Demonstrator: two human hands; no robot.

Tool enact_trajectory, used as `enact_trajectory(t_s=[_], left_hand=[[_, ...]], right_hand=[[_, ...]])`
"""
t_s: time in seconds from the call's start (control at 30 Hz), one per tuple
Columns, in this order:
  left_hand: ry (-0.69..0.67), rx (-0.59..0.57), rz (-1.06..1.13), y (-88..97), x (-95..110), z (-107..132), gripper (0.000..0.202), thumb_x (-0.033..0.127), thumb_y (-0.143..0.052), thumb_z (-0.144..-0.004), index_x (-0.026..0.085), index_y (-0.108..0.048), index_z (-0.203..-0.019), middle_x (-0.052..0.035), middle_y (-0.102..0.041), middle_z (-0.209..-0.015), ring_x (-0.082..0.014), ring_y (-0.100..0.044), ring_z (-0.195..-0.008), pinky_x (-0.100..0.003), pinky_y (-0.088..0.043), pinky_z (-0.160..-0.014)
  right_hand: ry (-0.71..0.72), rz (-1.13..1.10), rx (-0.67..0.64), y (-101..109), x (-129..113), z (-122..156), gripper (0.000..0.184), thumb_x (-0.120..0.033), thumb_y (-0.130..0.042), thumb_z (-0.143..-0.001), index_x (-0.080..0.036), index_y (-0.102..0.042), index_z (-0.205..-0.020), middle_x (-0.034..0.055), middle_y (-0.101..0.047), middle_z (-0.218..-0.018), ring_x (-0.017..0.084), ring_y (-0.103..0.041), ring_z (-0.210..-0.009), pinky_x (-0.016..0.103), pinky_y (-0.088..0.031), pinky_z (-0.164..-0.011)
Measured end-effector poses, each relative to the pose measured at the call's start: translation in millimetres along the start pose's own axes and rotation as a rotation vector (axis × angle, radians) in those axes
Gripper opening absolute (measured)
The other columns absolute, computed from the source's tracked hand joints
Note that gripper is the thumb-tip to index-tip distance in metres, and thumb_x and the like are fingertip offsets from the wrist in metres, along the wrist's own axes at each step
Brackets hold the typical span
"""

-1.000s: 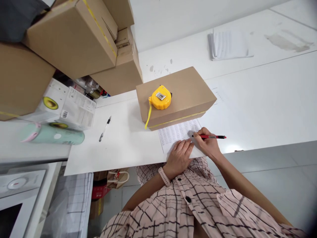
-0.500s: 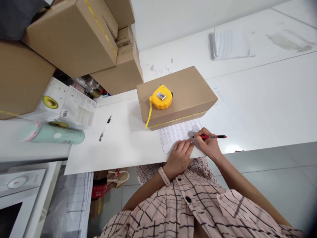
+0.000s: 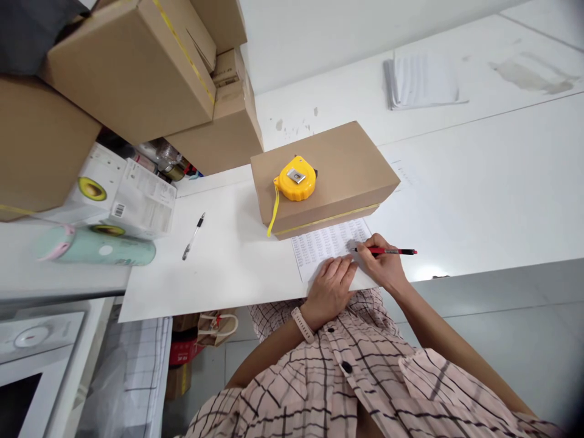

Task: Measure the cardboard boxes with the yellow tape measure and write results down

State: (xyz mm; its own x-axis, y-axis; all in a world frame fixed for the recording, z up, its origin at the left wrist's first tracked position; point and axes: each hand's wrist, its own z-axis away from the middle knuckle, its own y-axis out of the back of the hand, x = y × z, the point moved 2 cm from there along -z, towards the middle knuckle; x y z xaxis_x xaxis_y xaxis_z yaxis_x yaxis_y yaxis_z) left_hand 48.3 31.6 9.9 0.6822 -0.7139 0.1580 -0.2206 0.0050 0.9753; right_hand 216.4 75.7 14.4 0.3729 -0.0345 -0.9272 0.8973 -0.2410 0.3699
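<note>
Close to the near edge of a long white tabletop (image 3: 237, 261) lies a white paper sheet covered in columns of small dark writing (image 3: 326, 242). Its far edge meets the foot of a closed brown cardboard box (image 3: 347, 164); whether it runs underneath, I cannot tell. The left hand (image 3: 332, 285) rests flat on the sheet's near part, fingers extended side by side and gripping nothing, its wrist, in a pale pink perforated band (image 3: 303, 325), just past the table's near edge. The right hand (image 3: 383, 264) pinches a slim red-and-black pen (image 3: 390, 250), whose tip points left at the sheet; contact is too small to make out. The pen's back end sticks out to the right, where a broad stretch of tabletop gives that arm room sideways.

On the box's top, toward its left end, sits a round yellow plastic tape measure (image 3: 297, 182), its yellow strap hanging over the box's near edge. Farther left, with tabletop between, lies a clear pen with black ends (image 3: 193, 236), well apart from both hands. The left side is tighter: a mint-green cylindrical bottle (image 3: 107, 247) lies beside a white carton with avocado pictures (image 3: 146, 198), and stacked brown cardboard boxes (image 3: 137, 73) rise behind. Far right, a pile of white papers (image 3: 424, 82) rests near the wall.
</note>
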Motion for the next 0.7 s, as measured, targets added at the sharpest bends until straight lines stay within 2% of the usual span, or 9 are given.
enact_trajectory(t_s=[0.27, 0.47, 0.7], left_hand=[[0.002, -0.018, -0.007, 1.3, 0.2, -1.2, 0.059, 0.047, -0.047, -0.103, 0.008, -0.047, -0.148, -0.0168, -0.052, -0.154, -0.0276, -0.05, -0.139, -0.044, -0.036, -0.119], [-0.008, -0.005, -0.018, 1.1, -0.1, 0.1, 0.062, 0.047, -0.049, -0.103, 0.007, -0.045, -0.149, -0.0169, -0.048, -0.157, -0.0272, -0.047, -0.142, -0.043, -0.034, -0.121], [-0.006, 0.023, -0.01, 0.5, 0.6, 0.1, 0.06, 0.047, -0.049, -0.102, 0.007, -0.048, -0.147, -0.0153, -0.051, -0.155, -0.0269, -0.049, -0.14, -0.042, -0.033, -0.122]], right_hand=[[0.015, -0.027, 0.0, -0.4, -3.0, -0.7, 0.033, -0.04, -0.067, -0.084, -0.024, -0.046, -0.064, -0.0044, -0.043, -0.057, 0.013, -0.039, -0.055, 0.029, -0.033, -0.053], [-0.005, -0.011, 0.021, 1.2, -2.4, -1.2, 0.031, -0.035, -0.066, -0.083, -0.024, -0.045, -0.064, -0.0047, -0.043, -0.057, 0.013, -0.04, -0.055, 0.029, -0.033, -0.054], [0.027, -0.011, 0.006, 0.8, -2.1, -1.2, 0.031, -0.037, -0.065, -0.085, -0.024, -0.046, -0.065, -0.0047, -0.043, -0.057, 0.013, -0.039, -0.055, 0.029, -0.032, -0.054]])
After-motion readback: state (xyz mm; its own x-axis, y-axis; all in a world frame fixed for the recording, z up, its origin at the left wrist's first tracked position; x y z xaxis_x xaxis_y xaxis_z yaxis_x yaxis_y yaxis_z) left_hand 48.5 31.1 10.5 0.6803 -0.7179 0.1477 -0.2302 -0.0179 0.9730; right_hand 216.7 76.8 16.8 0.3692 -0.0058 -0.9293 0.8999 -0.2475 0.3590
